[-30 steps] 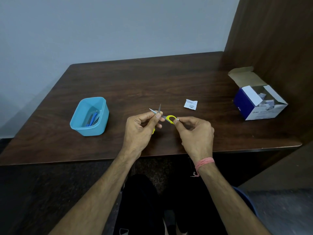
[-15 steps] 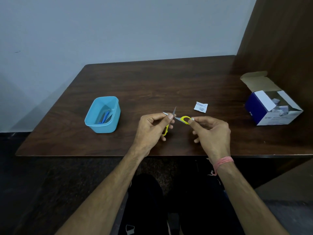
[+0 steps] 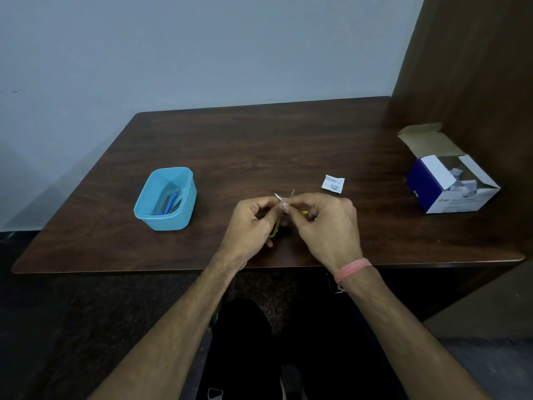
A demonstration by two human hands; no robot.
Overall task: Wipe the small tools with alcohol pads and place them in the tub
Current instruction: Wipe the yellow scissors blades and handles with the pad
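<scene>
The small yellow-handled scissors [image 3: 284,207] sit above the table [image 3: 259,140], blades spread, both tips pointing away toward the wall, handles toward the person. The left hand [image 3: 253,219] curls around one yellow loop; the right hand [image 3: 323,219] has fingers [image 3: 286,207] pinched at the blades. The blue tub [image 3: 184,197] stands well to the left.

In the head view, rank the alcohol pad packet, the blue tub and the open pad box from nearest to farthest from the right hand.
From the right hand:
1. Alcohol pad packet, just beyond the hand, slightly to its right.
2. Blue tub, across to the left, past the left hand.
3. Open pad box, far right by the wooden panel.
</scene>
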